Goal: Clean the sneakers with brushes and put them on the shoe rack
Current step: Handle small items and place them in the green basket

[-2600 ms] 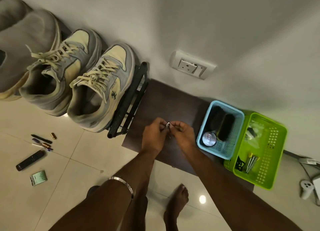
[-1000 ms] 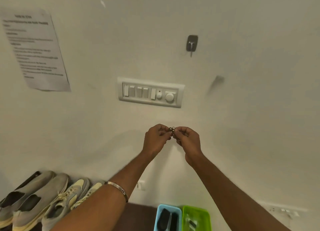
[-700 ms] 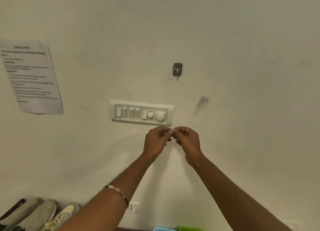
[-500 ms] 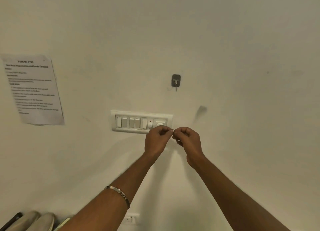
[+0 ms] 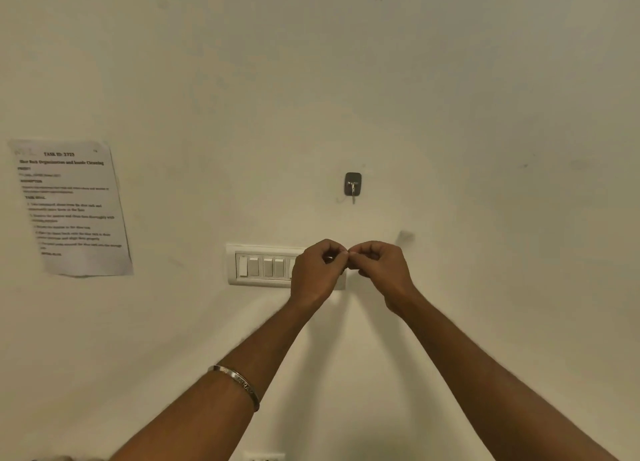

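I face a plain wall; no sneakers, brushes or shoe rack are in view. My left hand (image 5: pixel 317 270) and my right hand (image 5: pixel 379 270) are raised in front of the wall with fingertips meeting. Both pinch a small metal item between them, almost wholly hidden by the fingers; I cannot tell what it is. A small dark wall hook (image 5: pixel 353 184) sits above the hands. My left hand covers the right end of a white switch panel (image 5: pixel 263 266). A metal bangle (image 5: pixel 239 382) is on my left forearm.
A printed task sheet (image 5: pixel 69 206) is taped to the wall at the left. A dark smudge (image 5: pixel 405 236) marks the wall right of the hands. The top edge of a wall socket (image 5: pixel 263 456) shows at the bottom.
The view has swung up from the floor, sneakers and baskets to the wall. Both hands have risen together, still pinching the small item, and now overlap the switch panel below the hook.
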